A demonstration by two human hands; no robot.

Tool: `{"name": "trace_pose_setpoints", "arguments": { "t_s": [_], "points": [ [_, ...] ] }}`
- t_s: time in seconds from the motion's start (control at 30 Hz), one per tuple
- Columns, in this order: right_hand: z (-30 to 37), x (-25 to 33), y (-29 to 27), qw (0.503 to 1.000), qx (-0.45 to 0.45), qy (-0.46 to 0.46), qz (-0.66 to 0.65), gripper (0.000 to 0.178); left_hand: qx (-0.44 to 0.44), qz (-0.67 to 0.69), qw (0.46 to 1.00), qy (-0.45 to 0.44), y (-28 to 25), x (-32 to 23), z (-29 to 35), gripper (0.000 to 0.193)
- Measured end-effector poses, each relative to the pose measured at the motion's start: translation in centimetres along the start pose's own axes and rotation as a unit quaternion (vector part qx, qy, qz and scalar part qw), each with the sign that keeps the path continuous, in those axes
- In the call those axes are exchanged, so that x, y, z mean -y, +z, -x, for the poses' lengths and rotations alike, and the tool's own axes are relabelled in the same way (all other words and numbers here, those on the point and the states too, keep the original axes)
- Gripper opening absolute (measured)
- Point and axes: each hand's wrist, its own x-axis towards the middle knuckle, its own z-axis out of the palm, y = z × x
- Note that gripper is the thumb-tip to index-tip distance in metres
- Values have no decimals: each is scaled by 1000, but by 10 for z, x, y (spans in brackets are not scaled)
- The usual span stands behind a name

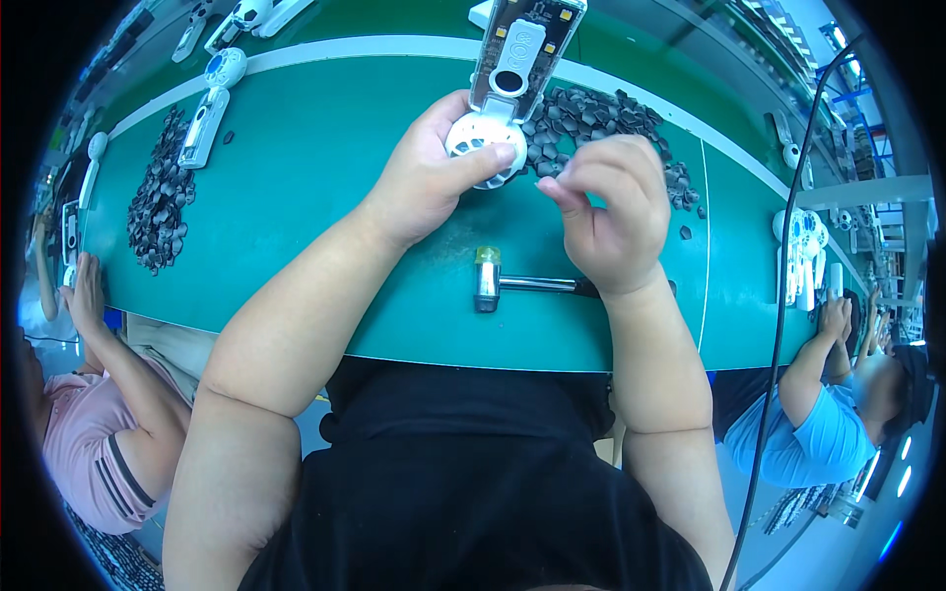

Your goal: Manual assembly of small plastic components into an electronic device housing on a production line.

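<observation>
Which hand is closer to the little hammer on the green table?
Right. The right hand hovers just above the hammer handle; the left hand is farther up, holding the white fan.

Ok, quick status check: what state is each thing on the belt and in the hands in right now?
Left hand: gripping the white handheld fan, round grille toward the person.
Right hand: fingertips pinched together; what they hold is too small to tell.
Small hammer: lying flat on the green belt, untouched.
Dark small parts: loose pile behind the hands.
Second dark pile: loose, at far left.
</observation>
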Motion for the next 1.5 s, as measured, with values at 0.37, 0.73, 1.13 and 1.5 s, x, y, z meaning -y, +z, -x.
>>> {"name": "trace_pose_setpoints", "arguments": {
  "t_s": [0.37, 0.73, 1.13, 1.5],
  "points": [
    [4, 3, 5, 964, 5, 233, -126, 13, 36, -84, 996, -15, 2, -7, 3, 58],
    [13, 0, 13, 848, 102, 462, -237, 19, 37, -199, 979, -9, 4, -7, 6, 52],
    [14, -4, 12, 813, 129, 366, -433, 36, 94, -43, 994, 27, 7, -14, 16, 54],
    [1, 10, 3, 871, 165, 334, -319, 38, 53, -191, 979, 39, -2, 3, 18, 52]
  ]
}}
